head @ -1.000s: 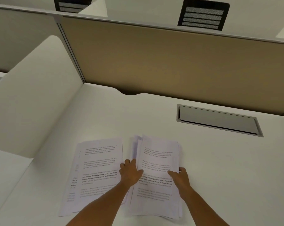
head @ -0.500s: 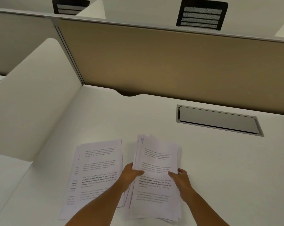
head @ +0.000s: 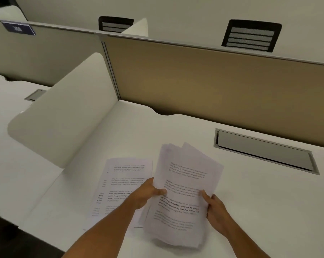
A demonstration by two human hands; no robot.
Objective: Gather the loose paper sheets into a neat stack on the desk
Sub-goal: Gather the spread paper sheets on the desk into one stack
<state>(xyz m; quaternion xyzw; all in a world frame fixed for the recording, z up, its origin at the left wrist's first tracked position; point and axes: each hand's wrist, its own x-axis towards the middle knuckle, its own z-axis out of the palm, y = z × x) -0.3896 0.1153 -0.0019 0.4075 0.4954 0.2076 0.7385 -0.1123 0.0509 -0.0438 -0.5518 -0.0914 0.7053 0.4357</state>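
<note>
Near the front edge of the white surface [head: 250, 192], both hands grasp a thick bundle of printed sheets [head: 183, 192]. Left hand [head: 148, 194] pinches its left edge, thumb on top; right hand [head: 216, 207] grips the right edge, thumb on the page. The bundle is tilted, its sheets fanned unevenly at the far end. Bold lines read "Defined by a slower pace"; the finer print is too blurred to read. Just to its left, more printed sheets [head: 120, 183] lie flat, partly under the left forearm. A blue tag [head: 17, 28] on the far partition shows blurred digits, perhaps "308".
</note>
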